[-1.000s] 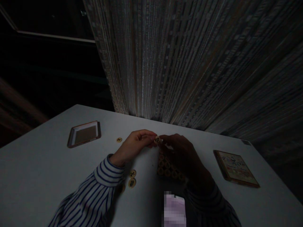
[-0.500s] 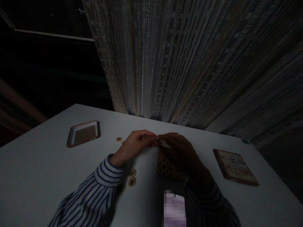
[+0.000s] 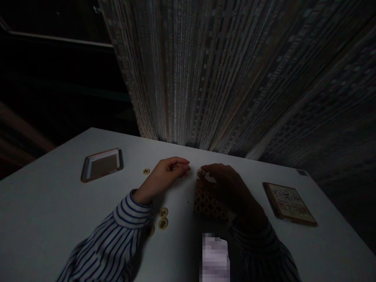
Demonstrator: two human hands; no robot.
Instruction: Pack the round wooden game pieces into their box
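Note:
Between the fingertips of my right hand [image 3: 226, 188] is a round Chinese chess piece [image 3: 201, 172], held above the far left part of a stacked block of chess pieces [image 3: 206, 203]. That hand and its shadow hide much of the stack. My left hand [image 3: 169, 172] hovers to the left of the stack, fingers loosely curved and apart, holding nothing. Below my left wrist lie two chess pieces with dark characters, one chess piece [image 3: 163, 212] just above another chess piece [image 3: 163, 223]. A third piece [image 3: 151, 230] is partly covered by my striped sleeve. Farther back lies one more chess piece [image 3: 146, 171].
On the white table [image 3: 182, 250], a shallow open box [image 3: 85, 172] lies at the left. A flat box or lid with a printed picture [image 3: 293, 203] is at the right. A phone [image 3: 216, 258] lies at the front. A patterned curtain [image 3: 188, 78] hangs behind the table.
My left hand has let go of the chess piece and drawn slightly left. My right hand now holds that piece alone, a little farther right, over the stack.

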